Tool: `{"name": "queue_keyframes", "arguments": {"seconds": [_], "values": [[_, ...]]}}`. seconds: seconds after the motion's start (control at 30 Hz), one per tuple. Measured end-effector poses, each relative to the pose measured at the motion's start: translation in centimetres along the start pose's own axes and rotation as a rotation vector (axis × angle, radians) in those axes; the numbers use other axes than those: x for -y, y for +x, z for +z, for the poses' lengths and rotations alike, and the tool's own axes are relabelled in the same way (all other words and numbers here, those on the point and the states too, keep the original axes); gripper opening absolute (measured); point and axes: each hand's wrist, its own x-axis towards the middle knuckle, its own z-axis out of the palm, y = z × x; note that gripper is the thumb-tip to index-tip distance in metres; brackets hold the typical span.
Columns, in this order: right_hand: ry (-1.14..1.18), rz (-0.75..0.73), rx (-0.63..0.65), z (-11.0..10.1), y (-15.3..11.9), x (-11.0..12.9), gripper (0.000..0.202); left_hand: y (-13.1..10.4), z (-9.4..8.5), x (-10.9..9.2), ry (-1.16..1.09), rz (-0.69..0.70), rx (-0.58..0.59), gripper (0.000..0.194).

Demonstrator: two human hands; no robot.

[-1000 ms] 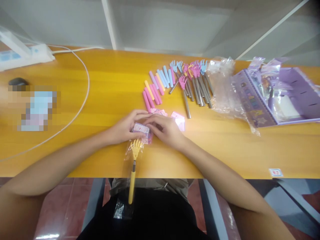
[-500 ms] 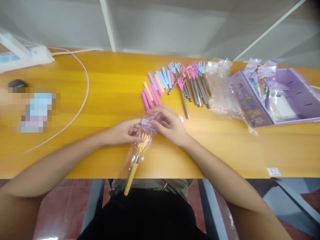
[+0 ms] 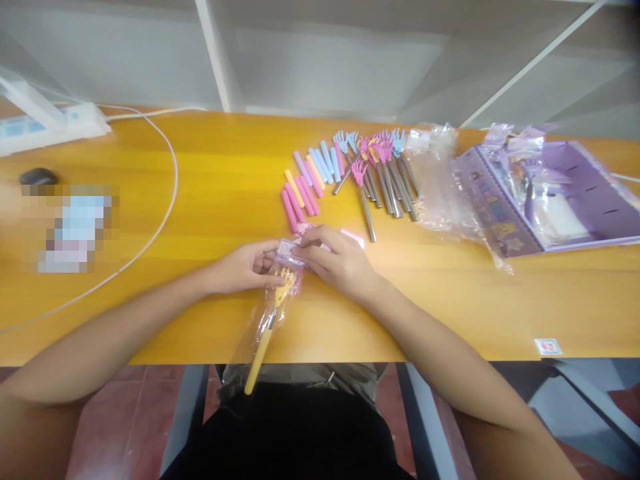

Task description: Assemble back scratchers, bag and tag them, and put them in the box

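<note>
A yellow hand-shaped back scratcher lies inside a clear plastic bag, its handle hanging past the table's front edge. My left hand is closed on the bag, with the thumb over it near the scratcher's claw. At the bag's top is a purple printed header. My right hand pinches this header, its fingertips pressed on the right part. Pink printed pieces show partly behind my right hand; what they are I cannot make out.
Beyond my hands lie several coloured handle sleeves and several back scratchers with bare metal rods. Clear bags lie beside a purple display box holding packaged items. At left are a cable, a power strip and a dark mouse.
My right fingers have shifted slightly on the header and are drawn closer together. The bagged back scratcher stays nearly in place. The whole view has tilted a little.
</note>
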Motion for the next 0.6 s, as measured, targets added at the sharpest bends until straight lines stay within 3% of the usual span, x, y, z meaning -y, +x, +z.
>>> {"name": "queue_keyframes", "arguments": {"seconds": [0.13,0.27,0.4,0.6], "values": [[0.041,-0.061,0.087,-0.6,0.3,0.1,0.014,0.0,0.0,0.1,-0.026,0.003,0.015,0.053],[0.222,-0.037,0.044,-1.1,0.6,0.1,0.016,-0.1,-0.2,0.2,0.002,-0.008,0.004,0.057],[0.417,0.141,0.01,-0.4,0.6,0.4,0.004,-0.1,-0.3,0.3,0.023,0.003,-0.006,0.055],[0.578,0.479,0.058,1.1,0.7,1.8,0.025,-0.2,0.2,-0.1,0.066,0.01,0.042,0.052]]}}
